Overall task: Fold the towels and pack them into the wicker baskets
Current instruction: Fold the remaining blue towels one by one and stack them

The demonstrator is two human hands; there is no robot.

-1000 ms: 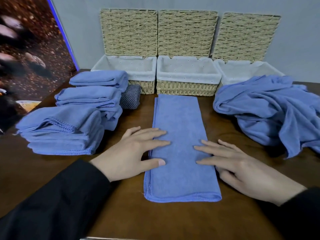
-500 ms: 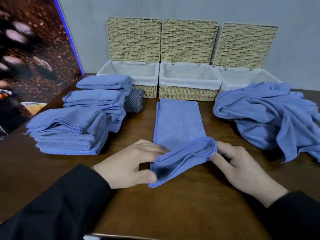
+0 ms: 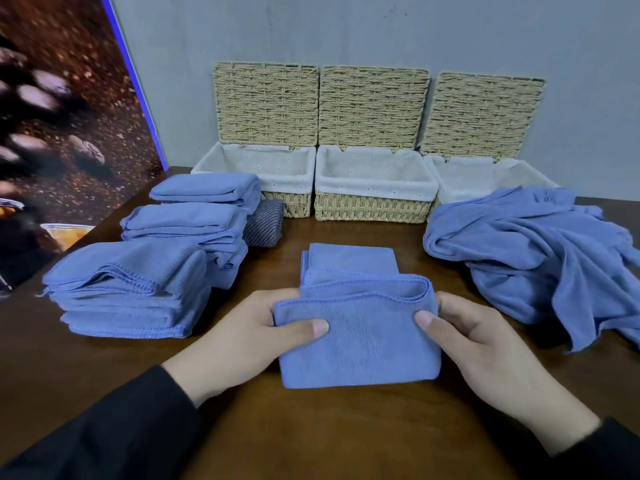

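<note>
Folding is well along, packing not begun. Left of the grip sit three stacks of folded towels [image 3: 138,289], with one dark striped roll [image 3: 264,221] behind them. Right of it lies a heap of unfolded towels [image 3: 540,258], so a fair share of the folding is left. Beyond the grip, against the wall, the three baskets [image 3: 374,207] stand open with lids propped up; nothing shows inside their white liners, so by my reading all the packing remains.

The towel [image 3: 356,341] in hand is a narrow strip on the table [image 3: 346,427], its near end lifted and doubled toward the far end, which lies flat just past the fingers. The left hand [image 3: 249,337] pinches the left edge, thumb on top, fingers underneath. The right hand [image 3: 485,348] mirrors it on the right edge, thumb pressed on the cloth. Both wrists reach in low from dark sleeves, palms turned inward toward each other.
</note>
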